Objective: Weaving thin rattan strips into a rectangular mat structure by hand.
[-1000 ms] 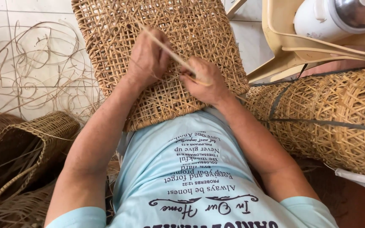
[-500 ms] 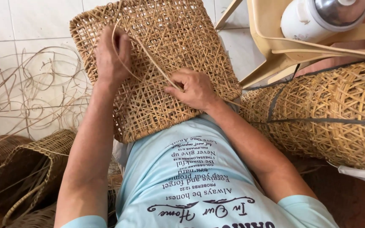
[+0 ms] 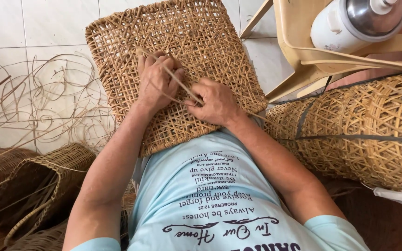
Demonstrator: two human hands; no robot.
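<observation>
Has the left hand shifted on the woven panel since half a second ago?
Yes. The left hand has come down from near the woven panel's top-left corner toward its middle, closer to the right hand and the thin rattan strand.

Beneath us is a floor point(image 3: 47, 28) of pale square tiles with thin grey joints, and on it to the left lies a loose tangle of thin rattan strands point(image 3: 38, 107), curling and crossing one another. At the lower left we see dark woven baskets point(image 3: 38, 186) lying on their sides, just beside the strands. To the right a beige plastic chair point(image 3: 298, 60) stands on the tiles, with a stack of light open-weave baskets point(image 3: 368, 135) near it.
</observation>
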